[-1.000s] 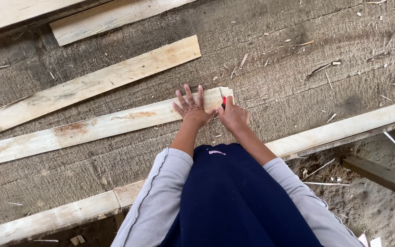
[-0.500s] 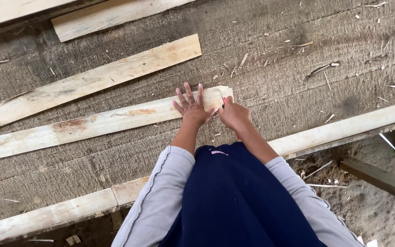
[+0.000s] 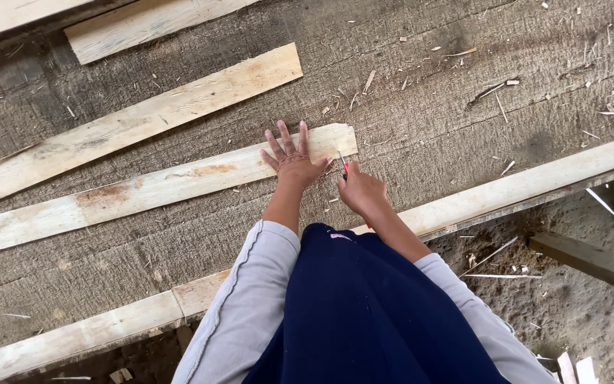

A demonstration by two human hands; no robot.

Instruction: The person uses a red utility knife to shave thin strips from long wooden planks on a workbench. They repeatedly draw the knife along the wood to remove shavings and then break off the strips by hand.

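Compared with half a second ago, almost nothing is changing: the left hand [image 3: 293, 160] is still lying flat, fingers spread, on the pale wooden plank [image 3: 151, 188], and the right hand [image 3: 360, 190] is still staying just beside it, curled around a small red pencil [image 3: 344, 168].

The plank is lying across a wide grey board surface [image 3: 428, 92], and the left hand is pressing near its right end. That end is stopping just past the fingertips, and beyond it the grey surface is lying open, with only wood chips on it. A second plank [image 3: 129, 124] is lying further up, well apart. A long pale beam [image 3: 520, 188] is running along the near edge, with sandy ground [image 3: 577, 313] below.

The pencil tip is pointing at the plank's near edge, close to the left thumb.
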